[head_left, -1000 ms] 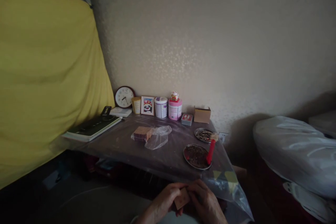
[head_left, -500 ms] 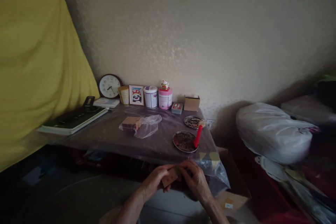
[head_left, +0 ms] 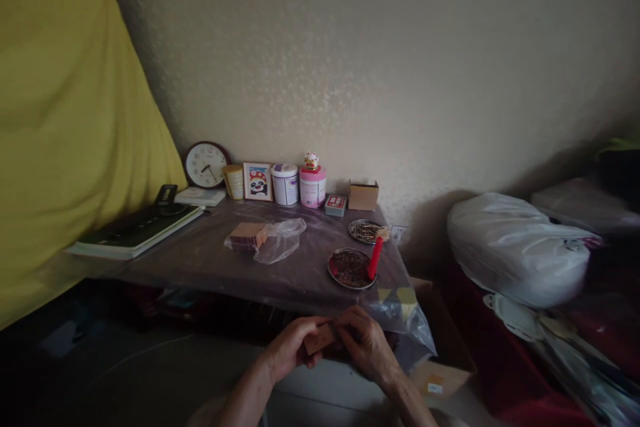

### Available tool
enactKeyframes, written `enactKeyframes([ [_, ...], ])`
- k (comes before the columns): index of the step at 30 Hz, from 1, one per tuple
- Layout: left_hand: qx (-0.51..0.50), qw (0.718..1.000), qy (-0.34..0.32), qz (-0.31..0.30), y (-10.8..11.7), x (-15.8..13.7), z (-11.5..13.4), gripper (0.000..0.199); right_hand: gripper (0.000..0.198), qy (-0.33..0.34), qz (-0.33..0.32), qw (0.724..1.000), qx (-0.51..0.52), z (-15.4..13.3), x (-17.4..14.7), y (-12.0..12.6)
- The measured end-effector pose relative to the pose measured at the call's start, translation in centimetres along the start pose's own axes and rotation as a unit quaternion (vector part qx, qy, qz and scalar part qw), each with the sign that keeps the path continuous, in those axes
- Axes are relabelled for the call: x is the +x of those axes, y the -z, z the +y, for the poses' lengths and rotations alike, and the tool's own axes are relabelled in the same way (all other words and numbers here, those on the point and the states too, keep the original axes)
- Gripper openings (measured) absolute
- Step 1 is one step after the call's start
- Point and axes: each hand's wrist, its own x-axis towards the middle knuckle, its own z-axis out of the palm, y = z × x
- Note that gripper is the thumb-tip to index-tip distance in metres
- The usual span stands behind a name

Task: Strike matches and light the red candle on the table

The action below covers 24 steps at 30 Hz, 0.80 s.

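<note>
grasping a small tan rectangular cardboard piece (head_left: 319,340) in the curled left hand (head_left: 293,347), before the dark plastic-covered table (head_left: 280,281); bending the right hand (head_left: 369,345) at its right end, cannot tell whether gripping. beyond: a smooth red cylinder (head_left: 375,258) beside a round silver-rimmed dish (head_left: 353,288); a tan stack (head_left: 246,235) in crinkled clear plastic (head_left: 281,240).

Dim light leaves deep shadow beneath the table (head_left: 190,253).

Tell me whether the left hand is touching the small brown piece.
Touching: the head view shows the left hand gripping the small brown piece, curled around its near side.
</note>
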Motion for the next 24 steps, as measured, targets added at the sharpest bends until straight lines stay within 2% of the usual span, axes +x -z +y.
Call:
enactKeyframes([
  [4,-0.001,1.000,0.011,0.001,-0.1,-0.1,0.0,0.033,0.015,-0.002,-0.008,1.000,-0.010,0.0,-0.1,0.0],
  [9,0.014,1.000,0.008,0.010,-0.1,0.0,-0.2,0.038,0.017,-0.005,-0.017,1.000,-0.017,0.0,-0.1,-0.1],
  [24,0.053,0.998,0.002,-0.016,-0.5,0.1,-0.2,0.029,0.019,-0.004,-0.046,0.995,-0.094,1.3,-0.3,-0.9],
])
